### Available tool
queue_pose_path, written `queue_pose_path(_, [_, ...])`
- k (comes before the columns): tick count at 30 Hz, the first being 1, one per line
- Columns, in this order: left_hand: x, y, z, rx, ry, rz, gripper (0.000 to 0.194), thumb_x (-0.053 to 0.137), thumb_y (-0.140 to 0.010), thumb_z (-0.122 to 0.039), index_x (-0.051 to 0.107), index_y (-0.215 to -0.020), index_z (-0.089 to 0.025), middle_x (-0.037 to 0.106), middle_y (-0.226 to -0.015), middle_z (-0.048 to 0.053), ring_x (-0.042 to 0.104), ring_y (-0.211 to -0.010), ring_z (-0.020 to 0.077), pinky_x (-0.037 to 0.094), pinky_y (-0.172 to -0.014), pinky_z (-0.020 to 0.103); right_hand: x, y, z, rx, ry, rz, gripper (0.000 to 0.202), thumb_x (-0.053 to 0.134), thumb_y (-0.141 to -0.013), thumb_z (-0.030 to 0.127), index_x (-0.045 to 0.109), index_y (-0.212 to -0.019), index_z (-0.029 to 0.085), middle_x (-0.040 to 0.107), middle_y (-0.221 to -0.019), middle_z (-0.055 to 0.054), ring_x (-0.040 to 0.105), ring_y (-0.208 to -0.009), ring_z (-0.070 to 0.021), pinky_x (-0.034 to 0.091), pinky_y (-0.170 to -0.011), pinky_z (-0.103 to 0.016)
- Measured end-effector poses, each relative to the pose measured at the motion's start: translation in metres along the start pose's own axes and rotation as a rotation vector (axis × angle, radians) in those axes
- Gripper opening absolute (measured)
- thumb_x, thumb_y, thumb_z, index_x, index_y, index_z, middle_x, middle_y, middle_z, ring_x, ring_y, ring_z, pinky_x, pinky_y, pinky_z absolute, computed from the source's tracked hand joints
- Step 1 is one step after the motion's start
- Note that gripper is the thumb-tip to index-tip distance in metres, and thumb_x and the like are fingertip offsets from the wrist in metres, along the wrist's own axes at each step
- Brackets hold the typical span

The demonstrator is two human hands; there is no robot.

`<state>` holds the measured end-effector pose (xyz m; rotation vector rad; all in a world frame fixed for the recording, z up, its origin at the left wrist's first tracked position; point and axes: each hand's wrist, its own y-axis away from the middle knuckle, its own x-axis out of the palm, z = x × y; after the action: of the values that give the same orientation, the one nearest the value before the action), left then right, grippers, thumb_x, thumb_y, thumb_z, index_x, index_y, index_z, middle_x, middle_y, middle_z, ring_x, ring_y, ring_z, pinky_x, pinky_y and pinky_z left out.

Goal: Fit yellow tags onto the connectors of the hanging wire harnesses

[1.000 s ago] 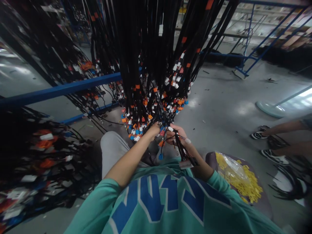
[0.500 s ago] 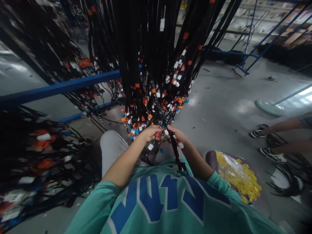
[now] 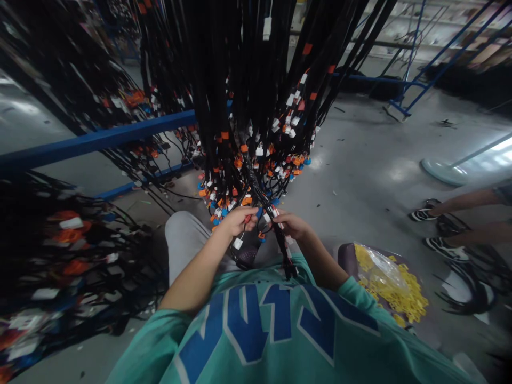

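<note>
A black wire harness (image 3: 258,186) comes down from the hanging bundles to my lap, its branches ending in small connectors. My left hand (image 3: 239,220) is closed, with a red connector (image 3: 248,218) between thumb and fingers. A white connector (image 3: 237,244) dangles on a wire below it. On the other side, my right hand (image 3: 293,224) pinches the harness near some white pieces; its fingertips are partly hidden. A blue connector (image 3: 260,212) lies between both hands, and an orange one (image 3: 261,234) hangs slightly lower.
Dense black harnesses (image 3: 256,69) with coloured connectors hang ahead. A blue rail (image 3: 100,136) crosses at left above another harness pile (image 3: 72,266). At right are a stool (image 3: 347,256) bearing yellow plastic parts (image 3: 410,293), a round stand base (image 3: 444,172) and another person's legs (image 3: 460,213).
My hands have moved apart slightly. My left hand has shifted left with the red connector, and the harness lies a little further left.
</note>
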<state>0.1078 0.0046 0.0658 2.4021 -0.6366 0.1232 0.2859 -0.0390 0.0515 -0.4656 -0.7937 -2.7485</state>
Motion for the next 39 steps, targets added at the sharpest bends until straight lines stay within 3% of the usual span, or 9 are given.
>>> queue_pose_path(3, [0.002,0.0,0.002,0.009,-0.03,-0.005,0.013,0.061,-0.068,-0.012,0.05,-0.062,-0.015,0.046,-0.042,-0.005,0.038,-0.032,0.005,0.026,-0.034,0.016,-0.003,-0.001,-0.003,0.014,-0.028,-0.01,0.025,0.058,-0.053,0.015,0.056,-0.078,0.016,0.064,-0.057,0.001,0.055,-0.044,-0.011,0.033,-0.037,-0.017])
queue_pose_path(7, [0.003,-0.005,0.006,-0.006,-0.078,-0.005,0.014,0.054,-0.062,-0.002,0.052,-0.053,-0.013,0.042,-0.035,-0.005,0.033,-0.03,0.0045,0.025,-0.033,0.016,-0.001,0.0,-0.003,-0.02,-0.022,0.011,0.025,0.059,-0.05,0.018,0.055,-0.074,0.016,0.063,-0.055,0.002,0.052,-0.042,-0.0105,0.033,-0.036,-0.018])
queue_pose_path(11, [0.001,-0.007,0.006,-0.057,-0.062,0.03,0.009,0.053,-0.062,-0.005,0.057,-0.058,-0.012,0.057,-0.047,0.001,0.054,-0.045,0.0091,0.046,-0.05,0.02,0.006,0.001,-0.003,-0.105,0.021,0.041,0.024,0.066,-0.048,0.017,0.056,-0.07,0.016,0.062,-0.057,0.003,0.052,-0.048,-0.0089,0.039,-0.044,-0.018])
queue_pose_path(14, [0.002,-0.004,0.004,-0.142,-0.015,0.104,0.005,0.054,-0.066,-0.011,0.058,-0.063,-0.011,0.064,-0.057,0.007,0.064,-0.056,0.0173,0.052,-0.059,0.03,0.01,0.0,-0.006,-0.172,0.078,-0.039,0.033,0.071,-0.048,0.016,0.057,-0.078,0.017,0.063,-0.063,0.004,0.054,-0.054,-0.0097,0.041,-0.049,-0.02])
queue_pose_path(20, [0.013,-0.002,0.007,-0.134,-0.052,0.055,0.01,0.059,-0.076,-0.019,0.055,-0.069,-0.013,0.06,-0.052,0.001,0.057,-0.039,0.0137,0.045,-0.043,0.023,0.017,-0.007,-0.018,-0.309,0.249,-0.193,0.04,0.076,-0.049,0.019,0.054,-0.082,0.017,0.06,-0.066,0.006,0.052,-0.062,-0.0107,0.042,-0.061,-0.024])
queue_pose_path(25, [0.016,-0.006,0.013,-0.076,-0.018,-0.029,0.021,0.065,-0.073,-0.011,0.051,-0.057,-0.012,0.05,-0.038,-0.003,0.041,-0.029,0.0054,0.028,-0.034,0.015,0.013,-0.008,-0.019,-0.32,0.369,-0.17,0.041,0.075,-0.051,0.022,0.055,-0.086,0.017,0.059,-0.069,0.005,0.052,-0.067,-0.0123,0.042,-0.065,-0.026])
queue_pose_path(31, [0.007,0.001,0.002,-0.198,0.15,0.097,0.022,0.056,-0.08,-0.021,0.056,-0.06,-0.012,0.059,-0.05,0.003,0.055,-0.042,0.0111,0.046,-0.047,0.023,-0.011,-0.017,-0.029,-0.292,0.481,-0.159,0.046,0.07,-0.056,0.028,0.053,-0.098,0.017,0.06,-0.082,0.0,0.054,-0.075,-0.0163,0.045,-0.073,-0.032])
queue_pose_path(36, [0.012,0.012,-0.013,-0.257,0.355,0.189,0.033,0.035,-0.09,-0.024,0.063,-0.083,-0.009,0.06,-0.053,0.004,0.05,-0.038,0.0104,0.043,-0.044,0.022,-0.012,-0.024,-0.033,-0.672,0.956,-0.455,0.069,0.066,-0.058,0.02,0.046,-0.124,0.016,0.053,-0.117,-0.014,0.047,-0.111,-0.0296,0.036,-0.095,-0.047])
queue_pose_path(39, [0.02,0.018,-0.018,-0.258,0.413,0.22,0.042,0.029,-0.094,-0.03,0.063,-0.092,-0.007,0.063,-0.056,0.006,0.053,-0.041,0.0121,0.044,-0.046,0.024,-0.001,-0.023,-0.019,-0.896,1.179,-0.431,0.063,0.057,-0.067,0.015,0.047,-0.129,0.016,0.044,-0.131,-0.017,0.04,-0.121,-0.0295,0.031,-0.102,-0.047])
